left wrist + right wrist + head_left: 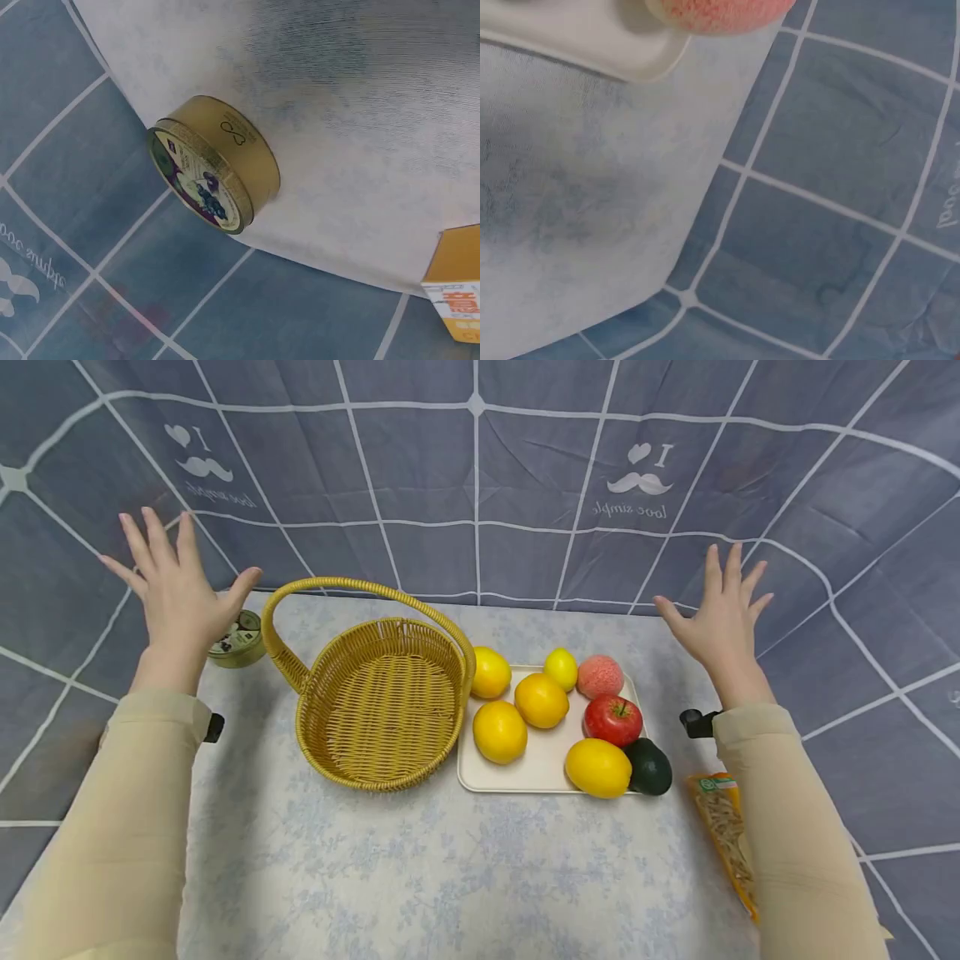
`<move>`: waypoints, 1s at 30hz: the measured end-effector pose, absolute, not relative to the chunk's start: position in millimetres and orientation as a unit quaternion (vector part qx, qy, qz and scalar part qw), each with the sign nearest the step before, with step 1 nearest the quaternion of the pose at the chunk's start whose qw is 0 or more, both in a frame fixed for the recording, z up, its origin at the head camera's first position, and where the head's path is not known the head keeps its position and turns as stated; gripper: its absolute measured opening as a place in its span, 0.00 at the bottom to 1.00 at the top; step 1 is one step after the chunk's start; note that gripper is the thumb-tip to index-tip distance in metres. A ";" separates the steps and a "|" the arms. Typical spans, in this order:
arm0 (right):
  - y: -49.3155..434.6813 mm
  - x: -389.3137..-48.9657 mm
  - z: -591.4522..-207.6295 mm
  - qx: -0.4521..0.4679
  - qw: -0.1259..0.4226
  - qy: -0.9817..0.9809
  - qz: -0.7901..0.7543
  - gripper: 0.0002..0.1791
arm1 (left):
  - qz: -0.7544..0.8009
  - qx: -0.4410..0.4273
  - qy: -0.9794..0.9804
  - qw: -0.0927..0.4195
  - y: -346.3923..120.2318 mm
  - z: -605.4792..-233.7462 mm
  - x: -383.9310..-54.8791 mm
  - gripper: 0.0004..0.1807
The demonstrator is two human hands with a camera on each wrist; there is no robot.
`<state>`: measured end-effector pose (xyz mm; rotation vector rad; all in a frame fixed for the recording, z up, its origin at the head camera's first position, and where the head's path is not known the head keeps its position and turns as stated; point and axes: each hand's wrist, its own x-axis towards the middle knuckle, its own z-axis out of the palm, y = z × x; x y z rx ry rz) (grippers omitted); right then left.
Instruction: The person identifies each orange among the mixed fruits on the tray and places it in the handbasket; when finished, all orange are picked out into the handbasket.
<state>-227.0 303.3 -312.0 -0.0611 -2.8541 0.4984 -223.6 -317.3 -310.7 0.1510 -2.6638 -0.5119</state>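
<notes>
Basket (378, 718) stands mouth-up; the tray (536, 767) right of it likely stops the fruit (500, 732) rolling. I hold my left hand (176, 593) and right hand (720, 625) wide, gripping nothing.

From my end of the feed, this looks like a curtained booth, with creased, grid-patterned fabric (420, 460) enclosing the floral-patterned worktop (375, 868) behind and on both sides.

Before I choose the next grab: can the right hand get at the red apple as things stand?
Probably yes: the right hand is open and empty, and nothing covers the red apple. A pink fruit, a yellow fruit and a dark green fruit crowd it, so coming from above looks easiest.
</notes>
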 end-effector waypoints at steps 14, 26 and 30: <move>273.9 -189.5 -326.1 0.021 0.141 -0.962 0.233 0.52 | -0.261 0.050 -0.928 0.260 -303.2 -330.3 -196.9 0.51; 246.8 -141.0 -343.7 0.082 0.082 -0.955 0.273 0.51 | -0.373 0.042 -0.898 0.227 -283.9 -355.1 -153.4 0.40; 239.9 -125.3 -354.1 0.096 0.063 -0.948 0.297 0.51 | -0.408 0.035 -0.887 0.215 -274.7 -364.0 -136.7 0.39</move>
